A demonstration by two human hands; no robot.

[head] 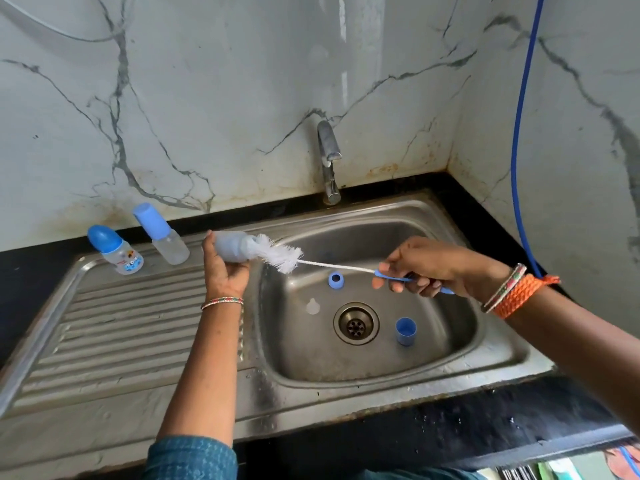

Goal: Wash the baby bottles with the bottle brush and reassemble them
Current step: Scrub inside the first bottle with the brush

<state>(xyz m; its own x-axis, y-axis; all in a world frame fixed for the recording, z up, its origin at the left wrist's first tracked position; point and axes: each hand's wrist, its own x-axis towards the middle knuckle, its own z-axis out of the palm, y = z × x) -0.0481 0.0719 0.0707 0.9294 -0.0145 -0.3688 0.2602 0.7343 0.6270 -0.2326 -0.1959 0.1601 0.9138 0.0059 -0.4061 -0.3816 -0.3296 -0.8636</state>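
The left hand (225, 268) holds a bare bottle (232, 249) on its side, just over the edge of the sink (433, 362). Its grip is curled round the bottle's body, and the open mouth points to the right. The right hand (424, 268) pinches the blue handle of the bottle brush (282, 256). The white bristles sit right at the bottle's mouth, partly in it. How deep they go I cannot tell.

The step in hand looks like scrubbing the inside of this bottle. To do it well, keep the bottle still and hold it firmly, because wet plastic can slip. Line the thin wire up straight with the mouth, so the bristles go in without bending. Push the brush all the way to the bottom, then twist it and slide it in and out. Keep it all over the sink so drips fall in there.

No water runs from the tap (329, 161), so a rinse may be needed after.

The bottle's other parts wait in the sink: a blue ring (336, 279), a clear teat (312, 306) and a blue cap (406, 331). They lie near the drain (356, 323), apart from each other. Two more bottles with blue caps, one printed (117, 252) and one plain (166, 239), stand on the steel surface (121, 327) to the left, with their caps on.
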